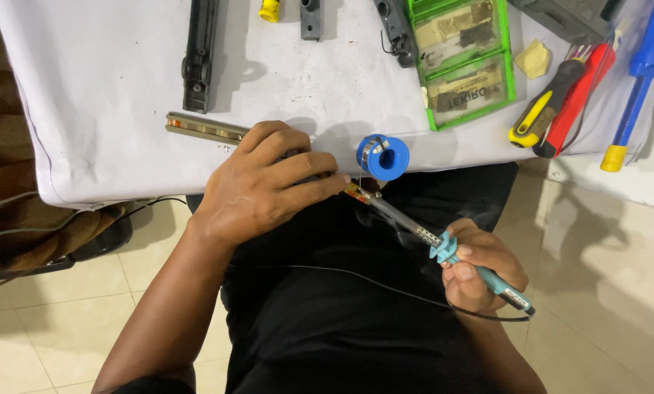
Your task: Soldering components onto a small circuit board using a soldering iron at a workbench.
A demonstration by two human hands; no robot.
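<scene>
My left hand (265, 182) rests at the near edge of the white table (108, 109), fingers closed over the end of a long metal strip (203, 129). A small brownish part (355, 192) sticks out past my fingertips. My right hand (480, 266) grips the light blue handle of a soldering iron (444, 244). The iron's metal tip touches the small part just below a blue spool of solder wire (383, 157). A thin strand of solder hangs from the spool toward the tip. The iron's black cord (341, 276) crosses my lap.
On the table lie a black bar (199, 55), a green compartment box (464, 58), a yellow-and-black screwdriver (546, 106), a red tool (578, 98), a blue screwdriver (640, 80) and a yellow sponge piece (535, 58). Tiled floor lies to either side.
</scene>
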